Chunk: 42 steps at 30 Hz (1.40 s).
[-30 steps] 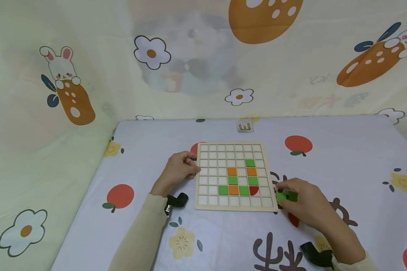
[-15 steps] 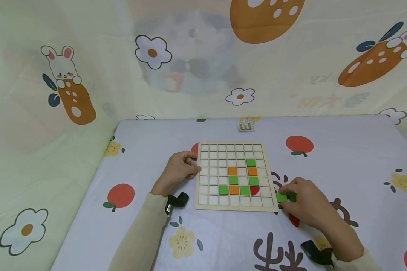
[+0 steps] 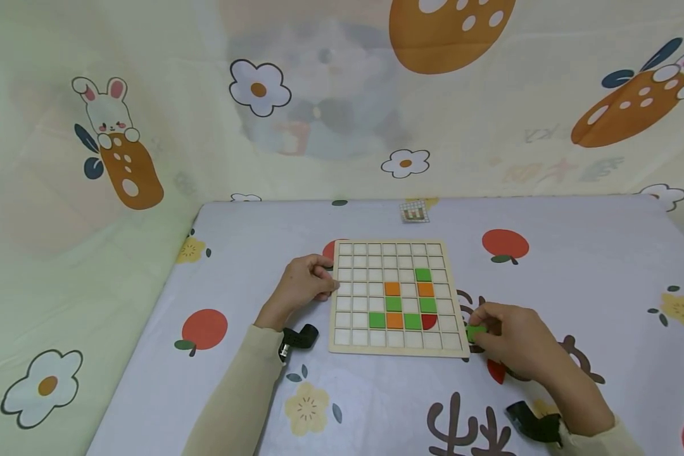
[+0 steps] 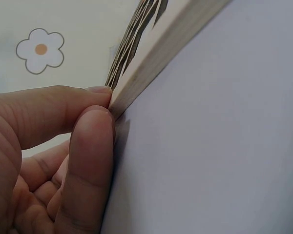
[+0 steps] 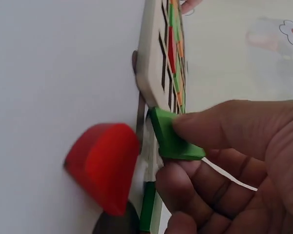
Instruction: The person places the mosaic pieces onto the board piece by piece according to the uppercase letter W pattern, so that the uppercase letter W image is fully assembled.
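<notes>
A square wooden grid board lies on the table, with several green and orange square tiles and one red rounded piece set in its cells. At its left edge, my left hand holds the rim with thumb and index fingertip; the left wrist view shows both tips against the wooden side. Just off the lower right edge, my right hand pinches a green tile between thumb and fingers. Beside that hand lies a red rounded wedge piece, partly hidden in the head view.
A small patterned card sits near the table's far edge. The cloth has printed fruit and flowers. Below the green tile, a blurred green-and-white edge shows in the right wrist view. Printed curtains stand behind and at the left.
The right hand's fingers have shifted around the green tile, and the second green patch seen near them earlier is now out of sight. The left hand stays at the board's edge.
</notes>
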Each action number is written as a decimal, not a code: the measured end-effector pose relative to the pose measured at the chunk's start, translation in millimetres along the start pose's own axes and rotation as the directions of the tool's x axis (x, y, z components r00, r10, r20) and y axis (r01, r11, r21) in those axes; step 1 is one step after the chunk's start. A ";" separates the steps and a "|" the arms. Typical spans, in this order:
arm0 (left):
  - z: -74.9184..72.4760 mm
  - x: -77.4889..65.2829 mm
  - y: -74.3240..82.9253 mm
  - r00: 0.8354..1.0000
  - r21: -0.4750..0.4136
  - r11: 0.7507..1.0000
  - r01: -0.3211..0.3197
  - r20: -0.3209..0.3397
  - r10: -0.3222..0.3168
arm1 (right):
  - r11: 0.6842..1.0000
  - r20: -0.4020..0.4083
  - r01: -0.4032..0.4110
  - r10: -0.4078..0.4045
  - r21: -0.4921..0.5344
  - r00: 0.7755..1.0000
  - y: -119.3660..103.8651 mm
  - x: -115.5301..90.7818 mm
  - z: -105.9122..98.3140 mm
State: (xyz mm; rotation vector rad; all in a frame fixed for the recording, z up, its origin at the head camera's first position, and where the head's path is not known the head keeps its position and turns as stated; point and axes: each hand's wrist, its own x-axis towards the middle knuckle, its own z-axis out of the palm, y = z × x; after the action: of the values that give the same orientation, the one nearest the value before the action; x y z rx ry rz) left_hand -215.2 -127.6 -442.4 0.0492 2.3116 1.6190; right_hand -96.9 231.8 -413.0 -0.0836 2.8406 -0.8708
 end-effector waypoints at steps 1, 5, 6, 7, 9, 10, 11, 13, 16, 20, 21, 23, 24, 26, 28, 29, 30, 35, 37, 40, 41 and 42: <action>0.1 0.2 -0.2 1.000 0.001 1.000 0.000 0.000 0.000 | 1.000 -0.007 0.004 -0.004 0.013 1.000 0.4 0.2 -0.4; 0.3 0.9 -1.1 1.000 0.000 1.000 -0.006 0.001 0.006 | 0.997 -0.032 0.004 -0.002 0.082 0.999 0.9 1.4 -1.4; 0.2 0.9 -1.4 1.000 0.001 1.000 -0.009 0.001 0.009 | 0.995 -0.034 0.003 0.000 0.102 0.999 0.8 1.8 -1.6; 0.1 0.8 -1.5 1.000 0.002 1.000 -0.011 0.002 0.011 | 0.993 -0.035 -0.001 0.005 0.122 0.999 0.7 2.4 -1.4; 0.0 0.6 -1.4 1.000 0.002 1.000 -0.018 0.002 0.018 | 0.988 -0.026 -0.016 0.020 0.153 0.999 0.3 3.4 -1.0; 0.0 0.5 -1.7 1.000 0.003 1.000 -0.019 0.001 0.019 | 0.986 -0.020 -0.023 0.026 0.162 0.999 -0.6 3.6 -0.6; -0.1 0.5 -1.8 1.000 0.003 1.000 -0.021 0.002 0.021 | 0.985 -0.012 -0.028 0.031 0.171 0.999 -1.2 3.8 -0.4; -0.2 0.2 -1.7 1.000 0.003 1.000 -0.022 0.001 0.022 | 0.985 0.004 -0.031 0.031 0.168 1.000 -1.6 4.1 0.1; -0.4 -0.3 -1.8 1.000 0.002 1.000 -0.020 -0.001 0.020 | 0.991 0.012 -0.014 0.013 0.133 1.000 -2.4 4.4 0.8; -0.7 -1.2 -0.8 1.000 0.002 1.000 -0.010 -0.005 0.010 | 0.998 0.011 0.023 -0.024 0.051 1.000 -3.1 7.3 1.8; -0.7 -1.4 -0.7 1.000 0.001 1.000 -0.007 -0.004 0.007 | 0.999 0.009 0.032 -0.033 0.027 0.999 -4.0 8.1 1.9; -0.7 -1.3 -0.9 1.000 -0.001 1.000 -0.003 -0.001 0.003 | 0.999 0.003 0.043 -0.043 -0.009 0.999 -6.1 9.9 1.4; -0.7 -1.2 -1.3 1.000 -0.004 1.000 -0.002 0.002 0.002 | 0.999 -0.002 0.048 -0.048 -0.023 0.999 -8.1 10.5 1.1; -0.7 -1.0 -1.8 1.000 -0.005 1.000 -0.001 0.005 0.001 | 0.997 -0.012 0.061 -0.062 -0.037 0.998 -12.3 12.0 0.3; -0.8 -0.6 -2.3 1.000 -0.009 1.000 0.001 0.007 -0.001 | 0.997 -0.018 0.072 -0.072 -0.032 0.997 -17.5 14.0 -0.2; -0.7 -0.3 -2.4 1.000 -0.009 1.000 0.002 0.008 -0.002 | 0.997 -0.021 0.077 -0.077 -0.027 0.997 -20.2 15.5 -0.3; -0.7 0.0 -2.5 1.000 -0.009 1.000 0.004 0.008 -0.003 | 0.996 -0.023 0.084 -0.084 -0.021 0.996 -23.3 17.1 -0.3; -0.4 1.2 -2.2 1.000 -0.005 1.000 0.008 0.006 -0.008 | 0.993 -0.030 0.121 -0.120 0.017 0.992 -36.7 29.1 2.5; -0.3 1.1 -1.5 1.000 -0.005 1.000 0.008 0.004 -0.008 | 0.991 -0.027 0.128 -0.127 0.035 0.992 -42.4 35.2 5.0; -0.3 0.7 -0.7 1.000 -0.009 1.000 0.010 0.003 -0.010 | 0.991 -0.014 0.122 -0.122 0.055 0.992 -51.3 45.0 9.4; -0.3 0.6 -0.7 1.000 -0.007 1.000 0.010 0.004 -0.010 | 0.991 -0.008 0.120 -0.120 0.056 0.993 -54.2 48.2 11.1; -0.2 0.5 -0.5 1.000 -0.005 1.000 0.009 0.004 -0.009 | 0.991 -0.001 0.118 -0.118 0.057 0.993 -57.0 51.2 12.4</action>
State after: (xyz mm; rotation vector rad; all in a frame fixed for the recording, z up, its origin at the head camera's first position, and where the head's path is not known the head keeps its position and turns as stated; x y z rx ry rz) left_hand -215.6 -127.9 -442.9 0.0406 2.3017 1.6184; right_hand -144.9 172.4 -398.6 -0.2471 2.8304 -0.9743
